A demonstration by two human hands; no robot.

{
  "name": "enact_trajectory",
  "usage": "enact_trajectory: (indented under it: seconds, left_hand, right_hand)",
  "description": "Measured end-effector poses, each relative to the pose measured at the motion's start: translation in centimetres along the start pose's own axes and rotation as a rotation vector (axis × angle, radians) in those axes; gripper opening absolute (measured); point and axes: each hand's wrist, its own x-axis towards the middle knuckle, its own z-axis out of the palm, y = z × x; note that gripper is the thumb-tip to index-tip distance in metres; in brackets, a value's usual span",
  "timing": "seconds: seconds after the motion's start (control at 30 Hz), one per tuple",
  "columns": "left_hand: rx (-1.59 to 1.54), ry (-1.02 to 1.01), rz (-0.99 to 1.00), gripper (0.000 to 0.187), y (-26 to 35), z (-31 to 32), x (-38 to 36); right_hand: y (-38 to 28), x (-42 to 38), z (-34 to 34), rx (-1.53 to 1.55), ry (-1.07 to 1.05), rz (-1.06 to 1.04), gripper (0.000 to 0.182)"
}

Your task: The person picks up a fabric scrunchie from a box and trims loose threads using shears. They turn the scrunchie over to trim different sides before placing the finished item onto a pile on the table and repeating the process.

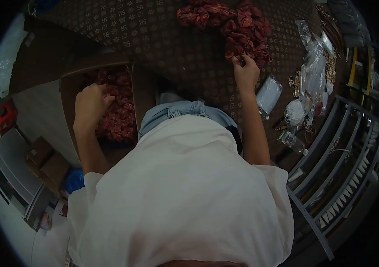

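Note:
Dark red, ruffled pieces that look like scrunchies (247,33) lie in a heap on the brown patterned cloth (154,26). At the heap's near edge my right hand (246,71) is closed in a pinch on one of them. To the left, a cardboard box (67,95) holds many similar red pieces (118,115). Over this box is my left hand (92,104), its fingers curled in against the pieces. What sits between those fingers is hidden.
Right of my forearm lies a clear plastic packet (269,94). Beyond it are crumpled plastic bags (312,75), gold-coloured chains (331,66) and a plastic bottle (294,143). A grey metal rack (345,129) stands at the right. Cardboard boxes (47,162) are at the left.

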Motion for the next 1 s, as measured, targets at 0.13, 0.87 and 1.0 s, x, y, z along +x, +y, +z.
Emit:
enact_trajectory:
  seconds: [0.13,0.87,1.0]
  left_hand:
    - [-0.146,0.236,0.122,0.030,1.4,0.1,0.0]
    - [-1.004,0.389,0.604,0.034,9.5,-1.5,1.0]
    - [-1.338,0.430,0.622,0.034,13.0,-1.7,1.0]
  right_hand:
    - [1.6,-0.3,2.1,-0.308,-0.040,-0.108,0.031]
    - [-3.9,0.4,-8.8,1.272,-0.379,0.569,0.007]
    - [-8.1,-1.8,-10.0,1.484,-0.599,0.554,0.010]
